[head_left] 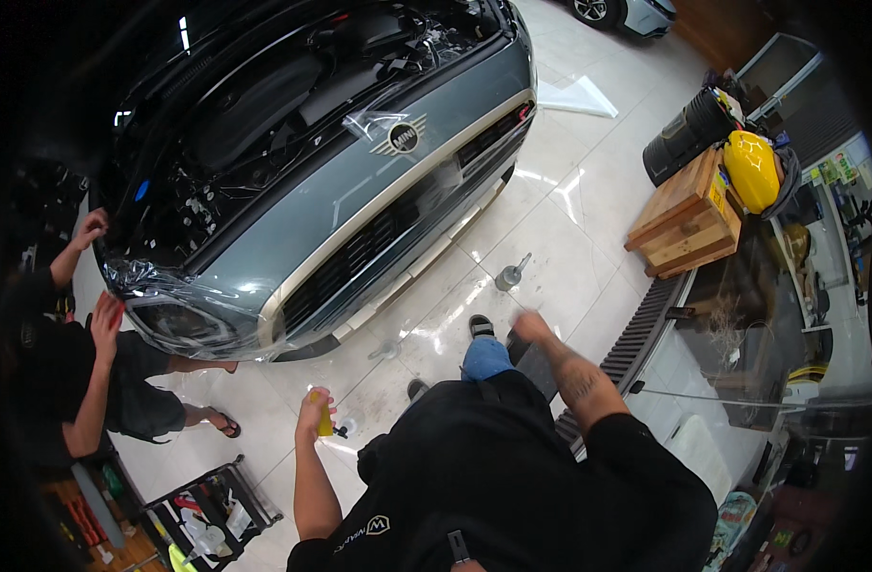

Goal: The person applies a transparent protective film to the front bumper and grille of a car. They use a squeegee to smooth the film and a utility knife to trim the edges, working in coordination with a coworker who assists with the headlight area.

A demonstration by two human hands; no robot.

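Note:
My left hand (311,416) is closed around a flat yellow squeegee (324,422), held low and apart from the car. My right hand (528,327) hangs over the floor beside my leg; its fingers are blurred and turned down, with nothing visible in them. In front of me stands a grey-green car (360,205) with its bonnet open. Clear film (141,276) lies bunched and wrinkled over its headlight corner and stretches along the bumper. A spray bottle (509,276) stands on the tiles near my right hand.
At the left, a co-worker's hand (106,322) holds a red piece beside the headlight. A black cart (212,510) stands at lower left. On the right are a wooden crate (689,214), a black barrel (679,133) and a yellow shell-like object (750,172). Clear bottles (385,350) stand on the floor.

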